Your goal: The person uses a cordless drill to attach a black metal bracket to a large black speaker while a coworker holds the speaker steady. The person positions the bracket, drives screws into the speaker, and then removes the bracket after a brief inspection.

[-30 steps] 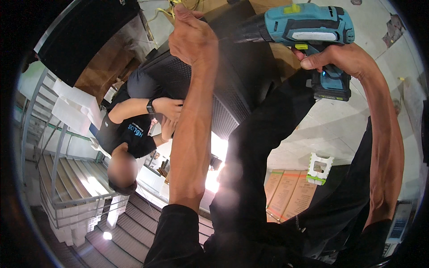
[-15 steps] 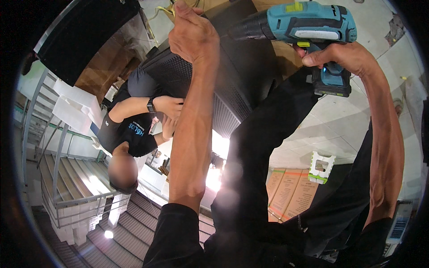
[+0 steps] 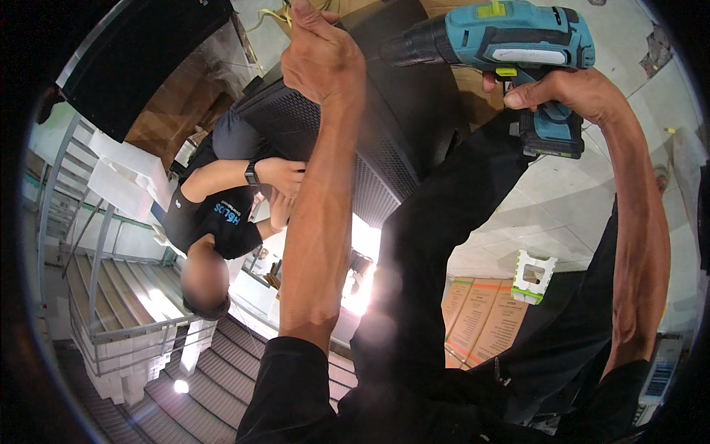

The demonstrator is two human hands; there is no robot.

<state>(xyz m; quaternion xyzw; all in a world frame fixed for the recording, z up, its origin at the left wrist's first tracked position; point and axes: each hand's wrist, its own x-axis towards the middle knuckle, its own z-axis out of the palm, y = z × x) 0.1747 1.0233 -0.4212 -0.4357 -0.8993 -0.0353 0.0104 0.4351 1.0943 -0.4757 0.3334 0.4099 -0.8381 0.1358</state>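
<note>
My right hand (image 3: 566,95) is wrapped round the handle of a teal and black cordless drill (image 3: 510,35), its battery hanging below. The drill lies level, with its dark chuck pointing left over a black cabinet (image 3: 384,59). A perforated grille (image 3: 370,174) covers one face of this cabinet. My left hand (image 3: 322,63) is closed above the cabinet, thumb up near the top edge of the picture. What its curled fingers hold, if anything, is hidden.
At the left a co-worker (image 3: 214,214) in a black shirt reaches toward the cabinet's grille side. A white and green folding stool (image 3: 532,275) and brown cartons (image 3: 481,322) are on the floor beyond my legs. Another black panel (image 3: 148,59) stands at upper left; metal-railed stairs (image 3: 118,296) are farther left.
The drill in my right hand has shifted very slightly to the right. My left hand and the co-worker are nearly still.
</note>
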